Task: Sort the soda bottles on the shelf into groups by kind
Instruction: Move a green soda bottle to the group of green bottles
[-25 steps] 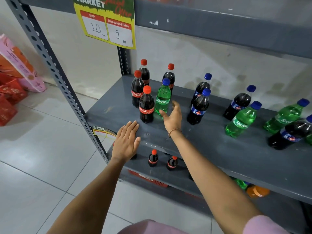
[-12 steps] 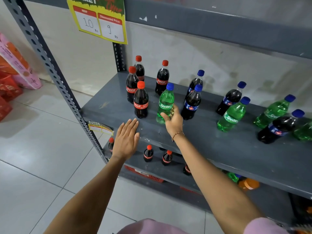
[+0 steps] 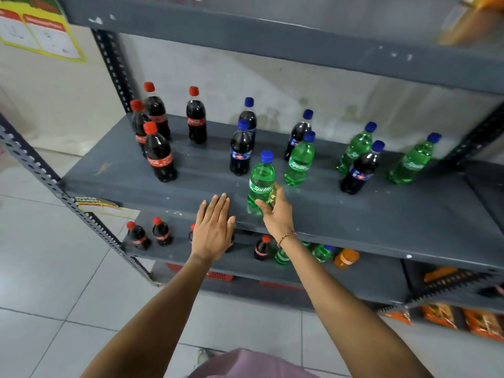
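right hand [image 3: 276,214] grips upright Sprite bottle [image 3: 261,184] — other Sprites further right | left hand [image 3: 214,227] flat — nothing held

Four dark cola bottles with red caps [image 3: 159,155] stood upright at the left end of the grey metal shelf [image 3: 381,219]. Four dark cola bottles with blue caps [image 3: 240,150] stood interspersed with four green plastic Sprite bottles [image 3: 300,162] across the middle and right. One green Sprite bottle [image 3: 260,184] stood near the front edge.
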A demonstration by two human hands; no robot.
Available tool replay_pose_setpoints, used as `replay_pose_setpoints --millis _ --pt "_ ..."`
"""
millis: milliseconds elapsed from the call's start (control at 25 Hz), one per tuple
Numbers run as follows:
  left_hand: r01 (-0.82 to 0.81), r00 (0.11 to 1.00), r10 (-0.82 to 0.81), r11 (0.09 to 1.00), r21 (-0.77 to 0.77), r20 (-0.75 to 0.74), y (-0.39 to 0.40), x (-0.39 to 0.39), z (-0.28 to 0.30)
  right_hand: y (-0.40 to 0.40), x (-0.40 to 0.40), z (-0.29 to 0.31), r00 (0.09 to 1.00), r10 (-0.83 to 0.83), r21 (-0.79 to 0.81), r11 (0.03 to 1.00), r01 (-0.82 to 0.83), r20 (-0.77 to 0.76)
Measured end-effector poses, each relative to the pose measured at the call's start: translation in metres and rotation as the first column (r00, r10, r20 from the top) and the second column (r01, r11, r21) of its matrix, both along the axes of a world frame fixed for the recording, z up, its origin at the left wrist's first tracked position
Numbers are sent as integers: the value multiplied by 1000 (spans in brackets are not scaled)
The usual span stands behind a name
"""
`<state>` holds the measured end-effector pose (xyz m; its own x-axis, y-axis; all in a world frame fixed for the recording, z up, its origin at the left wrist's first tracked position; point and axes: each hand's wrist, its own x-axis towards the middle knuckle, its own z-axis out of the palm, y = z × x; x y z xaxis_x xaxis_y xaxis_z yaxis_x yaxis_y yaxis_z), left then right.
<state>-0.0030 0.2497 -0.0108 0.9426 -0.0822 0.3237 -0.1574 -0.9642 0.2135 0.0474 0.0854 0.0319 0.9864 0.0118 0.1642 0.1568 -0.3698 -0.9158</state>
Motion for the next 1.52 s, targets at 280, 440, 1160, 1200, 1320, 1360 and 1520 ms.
replay_pose_setpoints --millis 280,440,1160,1200,1320,1360,1520 --pt "94 996 -93 996 15 -7 -110 -5 7 -123 -17 3 989 -145 8 989 145 -6" --pt "128 992 -127 991 39 -23 -172 -5 7 -198 -21 2 967 -256 10 967 256 -3" --pt "26 999 -25 1000 -10 34 -191 -2 1 -333 42 21 923 -380 -29 925 379 -65" --pt "27 999 -27 1000 -10 32 -190 -1 0 -335 43 21 925 -374 -28 927 373 -70" --pt "30 999 -29 999 -18 38 -189 0 -2 -339 44 19 933 -352 -4 936 352 -75" --pt "28 999 -27 999 -20 36 -189 0 -2 -340 44 18 935 -347 -3 937 348 -72" --pt "26 1000 -25 999 -25 13 -188 0 -2 -345 43 16 940 -333 -19 943 333 -73"
